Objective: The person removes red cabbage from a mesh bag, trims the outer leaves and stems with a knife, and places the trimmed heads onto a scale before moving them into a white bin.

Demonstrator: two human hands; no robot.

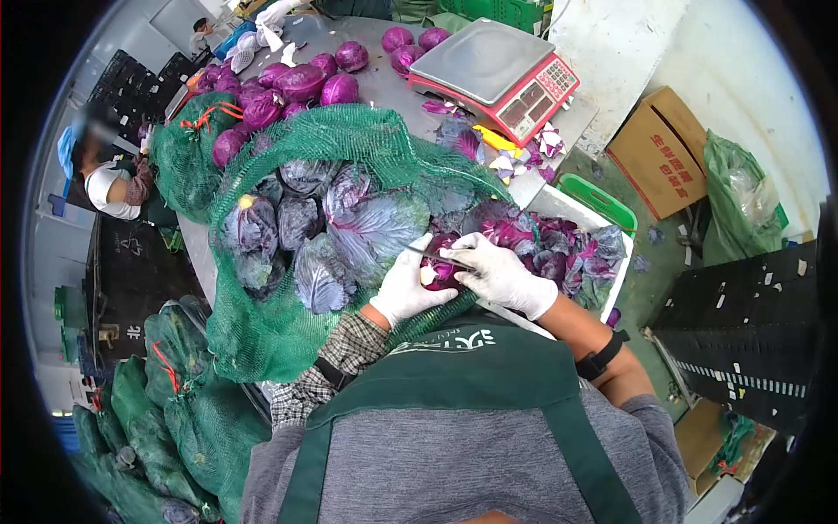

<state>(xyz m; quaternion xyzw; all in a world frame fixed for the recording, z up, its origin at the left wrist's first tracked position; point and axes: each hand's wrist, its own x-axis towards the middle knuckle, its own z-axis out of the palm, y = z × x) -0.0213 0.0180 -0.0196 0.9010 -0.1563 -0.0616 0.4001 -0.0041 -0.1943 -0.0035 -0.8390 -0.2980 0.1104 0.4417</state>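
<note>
From my far-off seat, I look down through the head camera at two hands in white gloves. The left hand (pixel 408 284) is closed around one side of a small purple cabbage (pixel 441 272). The right hand (pixel 504 276) has its fingers pinched together on a thin knife (pixel 426 254), and the blade goes over the top of the cabbage. The cabbage is between the hands, in front of the green apron (pixel 454 371).

Just to the left is a big green net bag (pixel 349 131), wide open, with dark leafy cabbages (pixel 301 218) in it. Just to the right, a white box (pixel 621 278) is full of torn purple leaves (pixel 554 249). Past the net, shiny purple cabbages (pixel 299 83) sit on the metal table (pixel 384 87), and a red scale (pixel 497 74) is near them.
</note>
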